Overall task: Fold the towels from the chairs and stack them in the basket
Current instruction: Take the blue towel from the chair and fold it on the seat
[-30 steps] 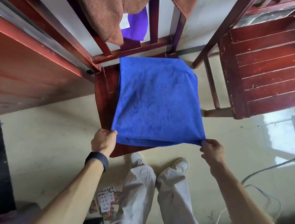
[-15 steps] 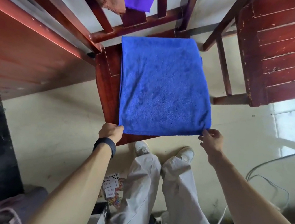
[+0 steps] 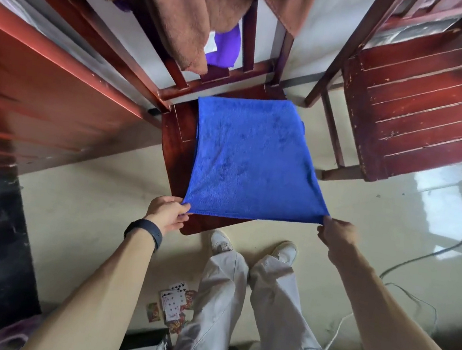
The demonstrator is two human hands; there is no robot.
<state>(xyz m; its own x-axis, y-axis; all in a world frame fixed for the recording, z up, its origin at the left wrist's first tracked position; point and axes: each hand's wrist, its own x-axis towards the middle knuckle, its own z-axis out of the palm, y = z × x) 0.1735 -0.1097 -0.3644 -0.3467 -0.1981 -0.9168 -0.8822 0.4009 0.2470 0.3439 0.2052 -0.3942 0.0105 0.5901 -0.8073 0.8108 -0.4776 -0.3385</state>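
Note:
A blue towel [image 3: 250, 156] lies spread flat over the seat of a dark red wooden chair [image 3: 178, 140]. My left hand [image 3: 166, 214] pinches its near left corner. My right hand [image 3: 335, 234] pinches its near right corner, which reaches out past the seat edge. The near edge is stretched taut between both hands. A brown towel [image 3: 181, 10] and a purple towel [image 3: 227, 45] hang over the chair's backrest. No basket can be made out.
A second red slatted chair [image 3: 418, 103] stands at the right. A red wooden table [image 3: 34, 105] fills the left. Playing cards [image 3: 173, 304] lie on the floor by my feet, and a cable [image 3: 432, 253] runs across the floor at the right.
My view tilted up again, bringing the brown towel on the backrest back in. Both hands kept hold of the near corners and drew the towel's near edge taut toward me.

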